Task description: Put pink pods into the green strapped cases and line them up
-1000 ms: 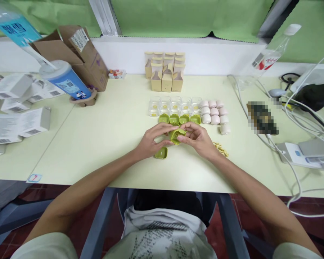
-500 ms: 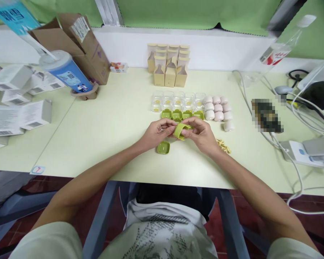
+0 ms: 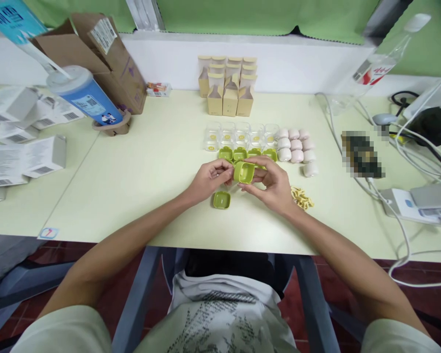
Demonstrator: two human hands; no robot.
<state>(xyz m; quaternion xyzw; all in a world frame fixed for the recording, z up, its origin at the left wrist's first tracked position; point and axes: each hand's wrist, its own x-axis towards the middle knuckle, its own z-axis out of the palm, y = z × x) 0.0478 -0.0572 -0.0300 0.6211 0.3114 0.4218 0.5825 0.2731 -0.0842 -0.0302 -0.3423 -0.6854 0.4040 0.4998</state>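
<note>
Head view: the pale tabletop point(image 3: 132, 162) is running from the white wall point(image 3: 176, 61) to a front edge that both forearms are crossing. A broad stretch of it is opening out between the left forearm and the white boxes point(image 3: 44, 156), and a strip is lying between the lone green cup point(image 3: 221, 200) and the front edge. On the right, white cables point(image 3: 338, 143) are bounding a narrower stretch beyond the yellow pieces point(image 3: 302, 197).

The right hand point(image 3: 270, 184) is pinching one squarish green cup point(image 3: 245, 172), thumb below and fingers above, its opening facing the camera. The left hand point(image 3: 210, 182) is curling its thumb and fingers in at the cup's left side; whether it is gripping anything, I cannot tell.

Four other green cups point(image 3: 240, 153) are showing in a row just behind the hands, with more partly hiding beneath them. Behind these, clear cups point(image 3: 242, 128) are standing five across. Ten pale pink pieces point(image 3: 296, 144) are sitting beside them: nine in a three-by-three block, one in front. Three tan boxes point(image 3: 230, 103) are forming a front row near the wall, others overlapping behind. The yellow pieces are overlapping too much for counting.
</note>
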